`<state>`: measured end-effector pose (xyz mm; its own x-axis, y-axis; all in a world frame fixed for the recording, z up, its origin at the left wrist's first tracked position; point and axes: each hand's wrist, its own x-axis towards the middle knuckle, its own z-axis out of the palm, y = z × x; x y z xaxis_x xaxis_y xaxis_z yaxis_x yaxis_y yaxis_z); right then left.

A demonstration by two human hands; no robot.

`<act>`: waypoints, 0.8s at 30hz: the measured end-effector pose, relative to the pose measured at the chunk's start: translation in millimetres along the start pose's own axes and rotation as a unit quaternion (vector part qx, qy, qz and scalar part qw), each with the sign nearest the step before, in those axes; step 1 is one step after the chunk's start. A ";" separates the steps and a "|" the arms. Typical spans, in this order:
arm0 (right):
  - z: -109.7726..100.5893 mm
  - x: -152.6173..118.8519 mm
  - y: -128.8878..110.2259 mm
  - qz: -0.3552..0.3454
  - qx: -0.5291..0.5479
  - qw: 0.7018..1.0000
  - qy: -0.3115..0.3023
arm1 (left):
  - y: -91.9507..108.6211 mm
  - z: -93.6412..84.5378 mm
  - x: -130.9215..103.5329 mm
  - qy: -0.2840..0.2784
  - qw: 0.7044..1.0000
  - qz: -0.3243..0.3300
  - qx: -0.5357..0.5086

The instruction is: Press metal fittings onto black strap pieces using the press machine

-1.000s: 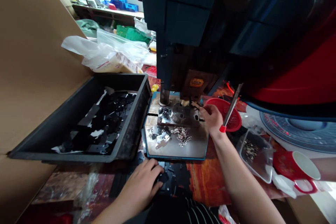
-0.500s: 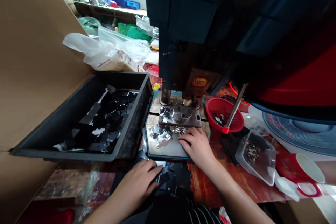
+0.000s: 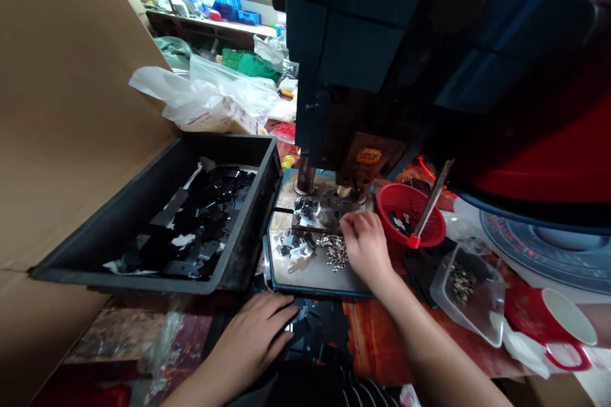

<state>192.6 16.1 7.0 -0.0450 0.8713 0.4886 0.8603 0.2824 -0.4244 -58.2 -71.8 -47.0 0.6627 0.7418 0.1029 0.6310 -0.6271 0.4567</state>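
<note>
Nearest, the left hand (image 3: 255, 331) rests palm down at the edge of a spread of flat dark pieces (image 3: 317, 327), its fingers loosely bent and the thumb a little apart; whether anything lies beneath the palm cannot be told. The right hand (image 3: 367, 245) is over the right part of the press's metal base (image 3: 312, 278), fingers curled in towards the thumb at the front edge of the die block (image 3: 329, 216); whether they pinch anything cannot be told. Just to its left, small shiny metal parts (image 3: 335, 251) lie heaped on the base, with flat silvery pieces (image 3: 298, 248) farther left. To the right stand a red mug (image 3: 527, 311), a clear container (image 3: 494, 311) of small parts and, farther back, a red basket (image 3: 439, 222). Left of the base sits a black tray (image 3: 143, 285) of dark flat pieces. The blue press head (image 3: 353, 44) hangs above the die block. Beyond are plastic bags (image 3: 229, 86) and, near the window, blue bins (image 3: 226, 5).
</note>
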 end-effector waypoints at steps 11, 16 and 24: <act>20.3 53.2 24.2 0.091 0.123 0.988 -0.006 | 1.3 -9.9 -3.3 0.033 0.998 -0.047 0.006; 11.0 37.8 18.0 0.101 0.164 0.981 0.019 | 6.6 -6.5 1.1 0.036 0.998 -0.045 0.011; -41.2 -61.9 -17.3 -0.044 0.151 0.958 -0.240 | 10.8 -14.1 12.5 0.042 0.997 -0.057 -0.009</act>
<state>201.4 -59.2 15.5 -0.4014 0.9024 0.1564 0.6595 0.4033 -0.6343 -48.8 -66.0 -28.2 0.5505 0.8257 0.1234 0.6922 -0.5340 0.4855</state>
